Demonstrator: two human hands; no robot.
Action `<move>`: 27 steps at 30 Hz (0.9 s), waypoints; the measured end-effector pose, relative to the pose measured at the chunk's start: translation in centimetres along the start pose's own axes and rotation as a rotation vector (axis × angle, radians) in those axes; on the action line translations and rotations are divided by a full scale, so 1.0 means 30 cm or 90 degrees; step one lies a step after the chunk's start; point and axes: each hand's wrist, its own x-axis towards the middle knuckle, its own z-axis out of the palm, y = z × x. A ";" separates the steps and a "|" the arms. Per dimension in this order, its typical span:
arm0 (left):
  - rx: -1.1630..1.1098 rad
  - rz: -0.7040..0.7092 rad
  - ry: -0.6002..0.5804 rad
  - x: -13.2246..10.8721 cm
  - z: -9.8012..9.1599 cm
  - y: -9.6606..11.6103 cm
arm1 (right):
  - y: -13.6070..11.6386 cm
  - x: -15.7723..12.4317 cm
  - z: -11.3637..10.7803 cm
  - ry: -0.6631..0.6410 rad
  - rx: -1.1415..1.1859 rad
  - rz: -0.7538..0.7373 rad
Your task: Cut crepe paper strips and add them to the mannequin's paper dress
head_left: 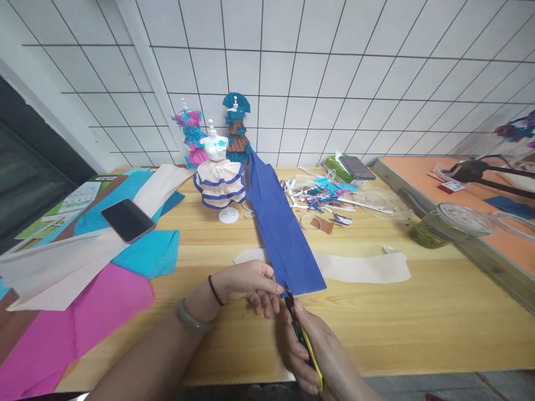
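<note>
A long strip of blue paper (282,223) slopes from the dressed mannequins down to the middle front of the table. Its lower left corner is pinched by my left hand (253,287). In my right hand (311,345) are scissors (297,323) with dark and yellow handles, their blades at the paper's lower edge beside my left fingertips. Under the blue strip lies a cream paper strip (363,267). Behind and to the left stands a small white mannequin (215,146) in a ruffled cream skirt with blue bands.
Pink paper (92,312), turquoise paper (150,253) and a phone (127,220) lie at the left. Two more decorated mannequins stand behind. Paper scraps (317,192), a second phone (357,167) and a lidded tub (451,225) are at the right.
</note>
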 end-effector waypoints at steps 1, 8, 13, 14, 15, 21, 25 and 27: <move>-0.001 -0.001 -0.001 0.000 0.002 0.001 | 0.002 0.001 -0.002 0.002 0.000 -0.003; -0.006 0.000 -0.003 0.006 0.005 -0.001 | 0.012 0.018 -0.014 -0.002 0.007 -0.004; -0.013 0.006 -0.004 0.008 0.005 -0.006 | 0.011 0.017 -0.011 0.008 0.012 -0.011; -0.014 0.006 -0.003 0.009 0.004 -0.007 | 0.012 0.016 -0.011 0.009 0.011 -0.015; -0.015 0.008 -0.002 0.009 0.003 -0.009 | 0.013 0.015 -0.011 0.008 0.011 -0.018; -0.026 0.022 -0.010 0.011 -0.002 -0.016 | 0.022 0.021 -0.018 -0.002 0.010 -0.019; -0.021 0.020 -0.015 0.012 0.001 -0.014 | 0.018 0.029 -0.022 -0.008 0.014 -0.018; -0.020 0.021 -0.015 0.015 0.002 -0.014 | 0.015 0.032 -0.024 -0.010 0.018 -0.027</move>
